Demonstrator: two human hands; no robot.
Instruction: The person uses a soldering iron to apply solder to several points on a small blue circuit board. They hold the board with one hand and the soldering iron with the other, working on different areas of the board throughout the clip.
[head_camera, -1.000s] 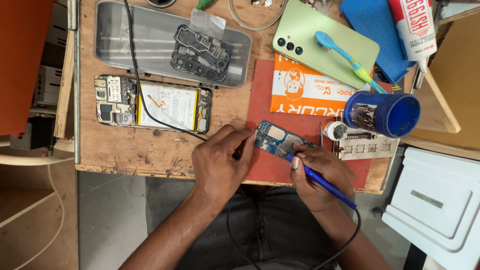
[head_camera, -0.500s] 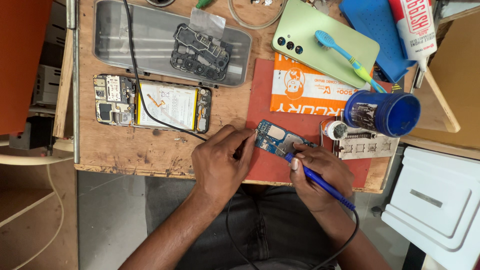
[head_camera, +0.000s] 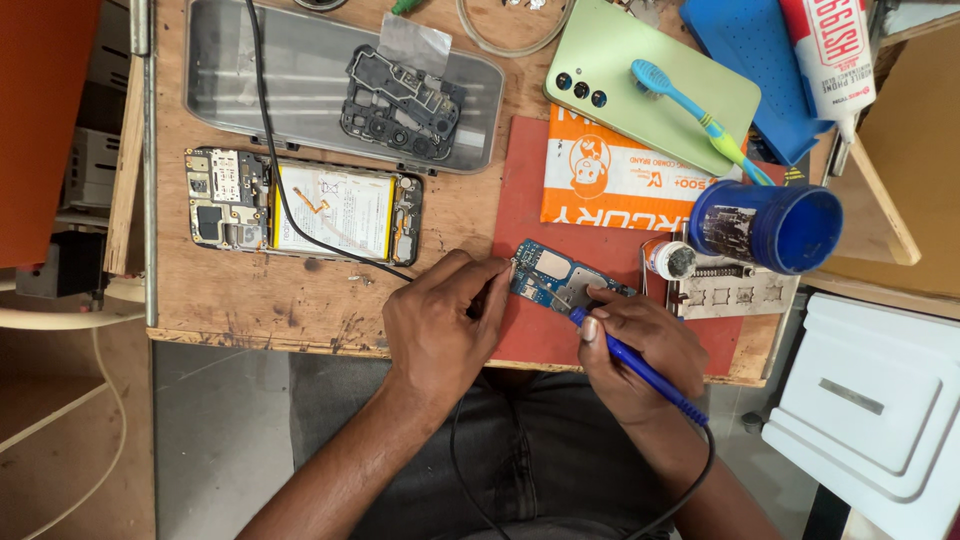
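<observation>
Head cam: blue circuit board (head_camera: 562, 278) lies slanted between both hands; left fingers (head_camera: 478, 285) pinch its left end, right hand (head_camera: 632, 345) grips the blue soldering iron (head_camera: 640, 368).

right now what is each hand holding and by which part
The right hand grips a blue pen-shaped corded tool near its tip end. The left hand pinches the left edge of the small blue circuit board.
</observation>
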